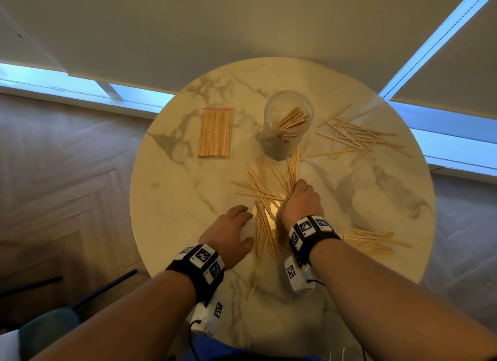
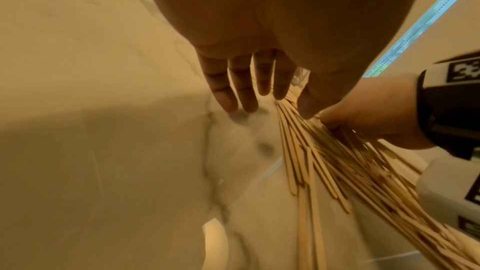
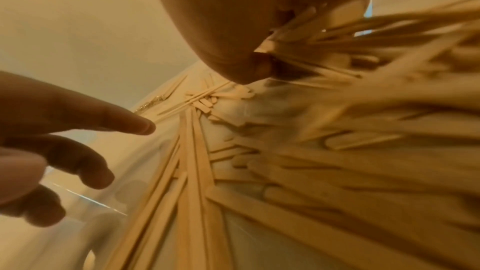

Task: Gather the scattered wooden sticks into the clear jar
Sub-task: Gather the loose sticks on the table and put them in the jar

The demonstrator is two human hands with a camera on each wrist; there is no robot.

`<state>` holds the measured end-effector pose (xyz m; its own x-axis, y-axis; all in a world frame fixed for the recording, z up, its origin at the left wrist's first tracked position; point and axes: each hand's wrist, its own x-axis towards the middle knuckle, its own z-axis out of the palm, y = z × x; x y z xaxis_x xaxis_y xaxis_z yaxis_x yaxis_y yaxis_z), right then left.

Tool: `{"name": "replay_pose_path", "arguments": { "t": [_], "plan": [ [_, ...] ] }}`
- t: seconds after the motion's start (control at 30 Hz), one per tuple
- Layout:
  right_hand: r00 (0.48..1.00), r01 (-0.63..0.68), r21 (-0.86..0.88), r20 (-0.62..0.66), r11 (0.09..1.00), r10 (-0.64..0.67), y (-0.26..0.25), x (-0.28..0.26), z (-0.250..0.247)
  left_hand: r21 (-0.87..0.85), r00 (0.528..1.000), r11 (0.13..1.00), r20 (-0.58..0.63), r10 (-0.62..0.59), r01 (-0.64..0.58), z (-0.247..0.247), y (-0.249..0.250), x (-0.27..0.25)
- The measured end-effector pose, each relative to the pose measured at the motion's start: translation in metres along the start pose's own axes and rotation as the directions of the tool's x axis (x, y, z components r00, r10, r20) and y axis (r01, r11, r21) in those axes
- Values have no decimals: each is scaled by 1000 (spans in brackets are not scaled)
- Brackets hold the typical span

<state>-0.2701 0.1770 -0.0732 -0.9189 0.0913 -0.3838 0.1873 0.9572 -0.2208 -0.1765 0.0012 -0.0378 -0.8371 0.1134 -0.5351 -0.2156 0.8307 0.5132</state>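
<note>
A clear jar (image 1: pixel 287 124) stands upright at the back middle of the round marble table (image 1: pixel 174 226), with several wooden sticks leaning inside it. In front of it lies a pile of wooden sticks (image 1: pixel 265 182). My right hand (image 1: pixel 301 199) sits on the near right of this pile, fingers curled round a bundle of sticks (image 2: pixel 345 151). My left hand (image 1: pixel 228 234) lies just left of it, fingers (image 2: pixel 233 93) straight and their tips on the bare marble beside a few sticks (image 1: pixel 265 231). In the right wrist view the gripped sticks (image 3: pixel 337 151) fan out under my palm.
A clear bag of packed sticks (image 1: pixel 215 130) lies at the back left. Thin loose sticks (image 1: pixel 355 136) are strewn right of the jar, and wider sticks (image 1: pixel 373 241) lie near my right wrist. The table edge runs close to my forearms; wooden floor lies around.
</note>
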Motion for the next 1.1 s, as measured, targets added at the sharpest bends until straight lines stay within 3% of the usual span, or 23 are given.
{"name": "replay_pose_path", "arguments": {
  "t": [0.2,0.47,0.63,0.73,0.8,0.87,0.9,1.0,1.1],
  "plan": [
    [999,-13,-16,30,1000,14,1,6,-4,-55,999,998,-28,-33,32,1,-4,-2],
    [985,-48,89,172,995,32,14,-5,-39,-194,992,981,-124,-26,1,-5,6,-6],
    [962,120,158,225,980,-154,27,-18,-66,-338,961,940,-273,-46,-51,-19,29,-2],
    [918,226,258,266,939,-294,35,-29,-80,-538,937,840,-323,-133,-66,-37,51,8],
    [884,274,321,288,907,-369,38,-38,-85,-704,923,703,-330,-197,-102,-48,66,15],
    [856,313,361,295,879,-425,38,-45,-88,-792,913,596,-333,-236,-135,-54,80,21],
    [844,330,375,293,866,-448,38,-46,-89,-798,914,582,-341,-219,-158,-56,87,21],
    [816,380,403,277,832,-507,33,-49,-95,-705,916,679,-382,-119,-206,-64,107,20],
    [827,420,427,183,801,-532,31,-48,-99,-599,911,768,-409,-50,-226,-73,120,16]
  ]
}}
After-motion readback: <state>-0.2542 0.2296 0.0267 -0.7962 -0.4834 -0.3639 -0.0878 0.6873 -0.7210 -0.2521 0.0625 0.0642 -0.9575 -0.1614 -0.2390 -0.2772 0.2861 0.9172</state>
